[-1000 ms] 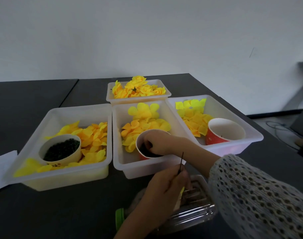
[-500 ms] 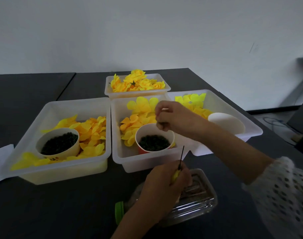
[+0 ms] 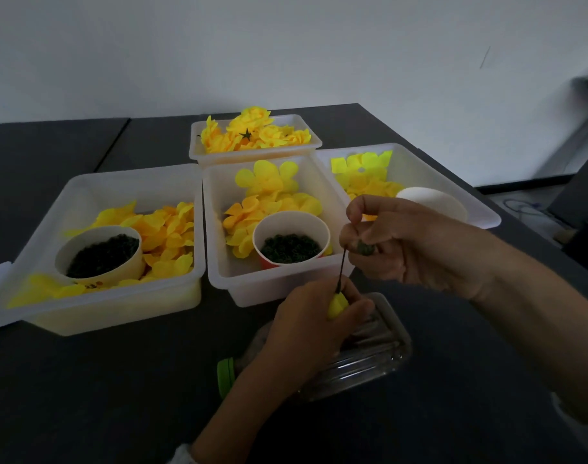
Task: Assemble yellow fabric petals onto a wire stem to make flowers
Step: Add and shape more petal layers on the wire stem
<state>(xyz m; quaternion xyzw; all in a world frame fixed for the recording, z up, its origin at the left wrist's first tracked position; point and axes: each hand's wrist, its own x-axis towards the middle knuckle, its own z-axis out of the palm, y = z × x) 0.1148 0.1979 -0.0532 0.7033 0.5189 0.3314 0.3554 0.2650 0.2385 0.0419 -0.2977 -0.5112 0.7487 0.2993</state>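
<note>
My left hand (image 3: 314,316) grips a small yellow petal bud (image 3: 337,304) from which a thin dark wire stem (image 3: 342,271) rises. My right hand (image 3: 403,239) pinches the top of that wire and holds a small dark green piece (image 3: 364,248) against it. Both hands meet just in front of the middle white tray (image 3: 269,286), which holds yellow fabric petals (image 3: 269,192) and a red paper cup (image 3: 291,239) of dark green pieces.
A left tray (image 3: 95,313) holds petals and a beige cup (image 3: 100,254) of green pieces. A right tray (image 3: 453,182) holds paler petals and a white-topped cup (image 3: 431,202). A far tray (image 3: 255,152) holds finished yellow flowers (image 3: 252,130). A clear plastic bottle (image 3: 363,360) lies under my left hand.
My right hand lifted out of the red cup with a green piece, swung right and came down onto the tip of the wire. My left hand stayed in place holding the bud.
</note>
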